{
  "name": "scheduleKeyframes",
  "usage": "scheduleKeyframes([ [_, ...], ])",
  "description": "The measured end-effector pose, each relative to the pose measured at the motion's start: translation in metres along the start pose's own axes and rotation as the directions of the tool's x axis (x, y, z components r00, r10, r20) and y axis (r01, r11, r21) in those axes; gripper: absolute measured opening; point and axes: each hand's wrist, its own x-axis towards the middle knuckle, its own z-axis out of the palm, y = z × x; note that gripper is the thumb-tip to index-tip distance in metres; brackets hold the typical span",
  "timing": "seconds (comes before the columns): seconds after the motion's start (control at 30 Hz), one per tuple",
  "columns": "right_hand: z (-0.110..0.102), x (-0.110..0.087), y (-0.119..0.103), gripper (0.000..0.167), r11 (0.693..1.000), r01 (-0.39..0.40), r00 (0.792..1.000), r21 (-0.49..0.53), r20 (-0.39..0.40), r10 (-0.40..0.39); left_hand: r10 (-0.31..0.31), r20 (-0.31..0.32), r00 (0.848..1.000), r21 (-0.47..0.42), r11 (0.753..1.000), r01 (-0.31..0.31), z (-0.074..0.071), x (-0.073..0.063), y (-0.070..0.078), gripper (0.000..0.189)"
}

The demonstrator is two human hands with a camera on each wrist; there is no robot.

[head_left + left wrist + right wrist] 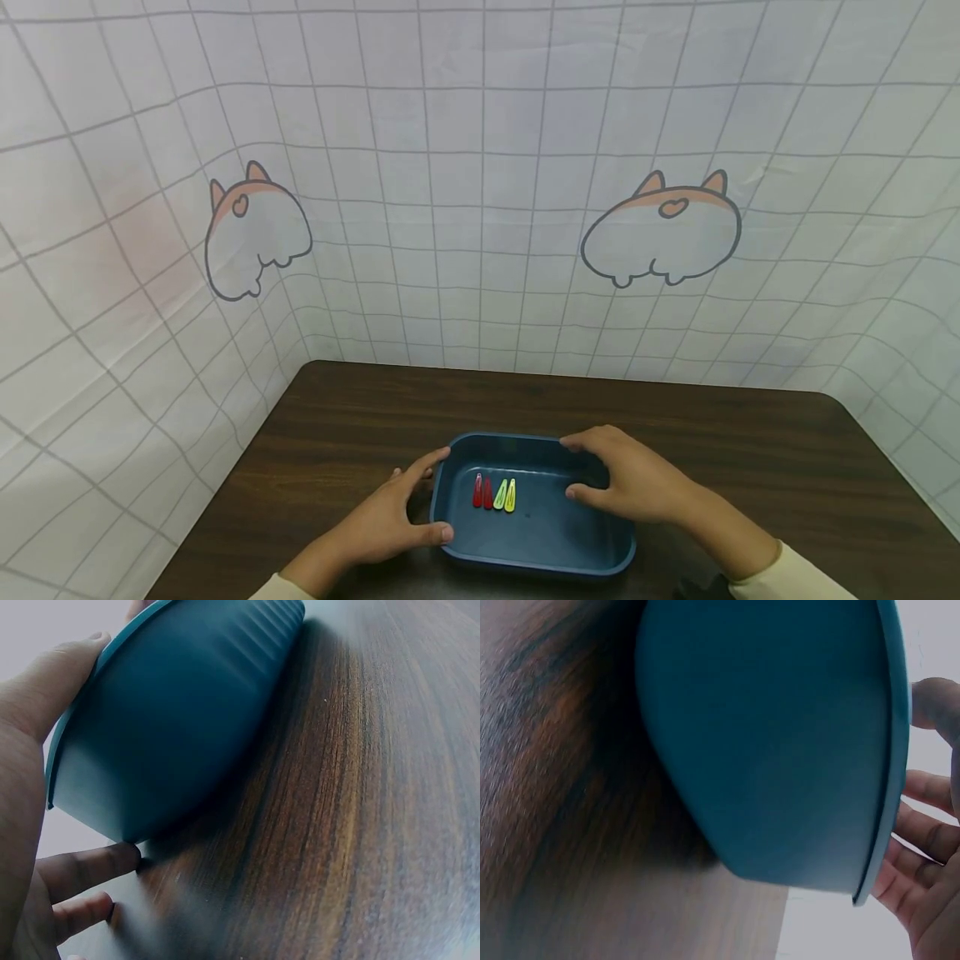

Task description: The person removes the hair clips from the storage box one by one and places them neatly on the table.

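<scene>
A dark blue rectangular tray (540, 560) with raised walls sits near the front of the table. On its floor, two red hair clips (483, 492) lie beside a light green hair clip (500, 495) and a yellow hair clip (511, 496), all side by side left of the middle. My left hand (386, 518) is spread at the tray's left end, thumb at the rim and fingertips by the far left corner. Over the right end reaches my right hand (637, 475), fingers spread with thumb apart; the right wrist view shows its fingers (930, 832) behind the rim.
The dark wood-grain table (360, 408) extends behind and to both sides of the tray. A white grid-patterned cloth (450, 208) with cartoon animal prints surrounds it. A dark object (701, 588) shows by the right sleeve at the bottom edge.
</scene>
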Motion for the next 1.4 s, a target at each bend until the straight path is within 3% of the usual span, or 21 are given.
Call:
scheduleKeyframes([
  [0.57,0.019,0.013,-0.017,0.061,0.999,0.014,0.998,0.042,0.056,-0.016,0.018,0.002,1.0,-0.01,1.0,-0.018,0.0,-0.002,-0.001,0.092],
  [0.9,0.034,0.02,-0.026,0.061,0.999,-0.027,0.993,0.027,0.112,0.024,0.023,0.009,1.0,-0.001,1.0,-0.023,0.0,-0.003,-0.005,0.091],
  [1.4,0.043,0.021,-0.036,0.061,0.999,0.008,0.989,0.042,0.148,-0.014,-0.013,0.004,1.0,-0.005,1.0,0.013,0.008,-0.016,0.009,0.092],
])
